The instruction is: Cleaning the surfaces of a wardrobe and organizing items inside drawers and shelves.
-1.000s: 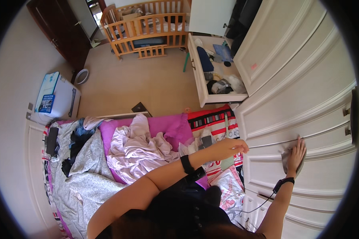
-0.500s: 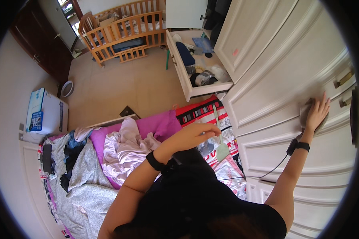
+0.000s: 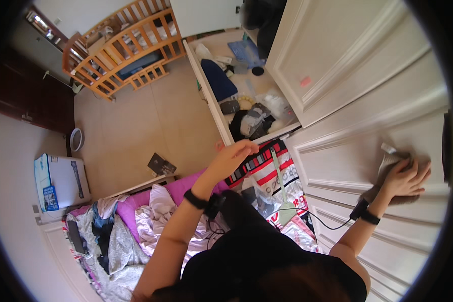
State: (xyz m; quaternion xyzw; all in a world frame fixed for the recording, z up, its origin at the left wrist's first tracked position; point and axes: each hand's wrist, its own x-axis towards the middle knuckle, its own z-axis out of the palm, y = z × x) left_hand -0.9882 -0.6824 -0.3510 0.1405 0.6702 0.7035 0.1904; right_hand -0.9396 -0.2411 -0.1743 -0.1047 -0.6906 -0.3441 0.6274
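Observation:
My right hand presses a grey-brown cloth against the white panelled wardrobe door. Its fingers are bent over the cloth, which bunches out above and below the palm, and a small pale tag shows at its upper end. My left hand is held in the air over the bed, close to the near corner of the pulled-out drawer. It holds nothing, and its fingers are loosely stretched. Both wrists wear black bands with small devices, and a black cable runs from the right one.
Inside the drawer lie a dark blue item, plastic bags and small things. The bed carries a pink sheet, crumpled bedding and a pale green strap-like thing. A wooden crib stands far back; a white box is at left.
My right hand has slid down the door with the cloth, its fingers now more bent. My left hand has risen toward the drawer corner. The view has shifted closer to the drawer.

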